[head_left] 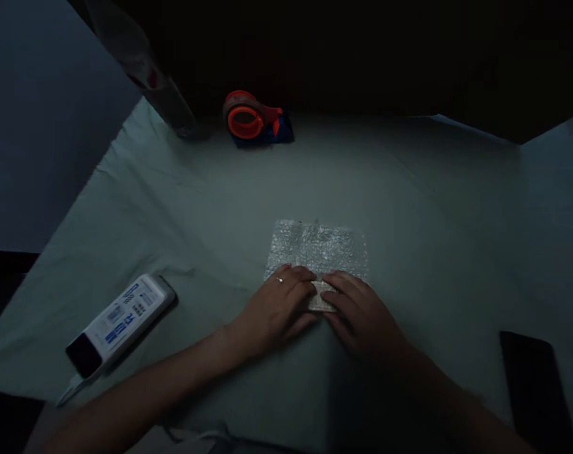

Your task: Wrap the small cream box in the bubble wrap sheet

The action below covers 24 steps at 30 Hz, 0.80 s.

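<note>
A sheet of bubble wrap lies flat on the pale green cloth, its near end folded or rolled over into a small wrapped bundle. My left hand, with a ring on one finger, closes on the left end of that bundle, fingers on top and thumb at the near side. From the right, my right hand grips the other end in the same way. Between the hands only the middle of the bundle shows. What is inside it I cannot make out in the dim light.
An orange and blue tape dispenser stands at the back beside a tall clear roll. To the left lies a white power bank with a cable. A dark phone-like slab is at the right. A large dark box borders the far side.
</note>
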Each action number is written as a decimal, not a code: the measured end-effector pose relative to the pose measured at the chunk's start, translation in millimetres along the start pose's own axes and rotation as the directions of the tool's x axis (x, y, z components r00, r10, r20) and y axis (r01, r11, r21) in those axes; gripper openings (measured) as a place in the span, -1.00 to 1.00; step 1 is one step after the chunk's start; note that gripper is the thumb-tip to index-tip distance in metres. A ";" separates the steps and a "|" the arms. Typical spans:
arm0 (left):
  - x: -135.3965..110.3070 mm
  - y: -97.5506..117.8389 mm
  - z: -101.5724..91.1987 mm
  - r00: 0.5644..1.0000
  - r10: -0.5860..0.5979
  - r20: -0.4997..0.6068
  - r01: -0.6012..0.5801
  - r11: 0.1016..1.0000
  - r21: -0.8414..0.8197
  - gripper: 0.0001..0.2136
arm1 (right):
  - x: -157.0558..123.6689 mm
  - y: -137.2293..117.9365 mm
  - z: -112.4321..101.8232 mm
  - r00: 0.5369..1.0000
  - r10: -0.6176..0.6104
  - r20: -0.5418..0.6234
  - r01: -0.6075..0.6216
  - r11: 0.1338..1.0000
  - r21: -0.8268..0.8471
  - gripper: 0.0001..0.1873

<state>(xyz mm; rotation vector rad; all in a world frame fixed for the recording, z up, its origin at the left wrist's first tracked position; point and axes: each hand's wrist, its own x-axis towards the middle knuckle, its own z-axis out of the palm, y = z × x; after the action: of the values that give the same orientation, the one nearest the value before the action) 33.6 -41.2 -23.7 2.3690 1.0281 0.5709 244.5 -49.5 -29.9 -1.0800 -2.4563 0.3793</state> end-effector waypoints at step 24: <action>1.7 -16.5 -26.3 0.757 -0.652 0.048 0.650 0.743 -0.162 -0.79 | 9.8 -24.3 8.1 0.993 0.083 -0.089 -0.096 0.982 -0.162 -0.87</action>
<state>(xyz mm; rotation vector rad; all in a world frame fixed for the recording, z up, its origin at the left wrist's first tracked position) 11.1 -22.9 -12.2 1.6831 1.6341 0.3748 219.3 -58.8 -24.3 -1.2523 -2.4062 0.1556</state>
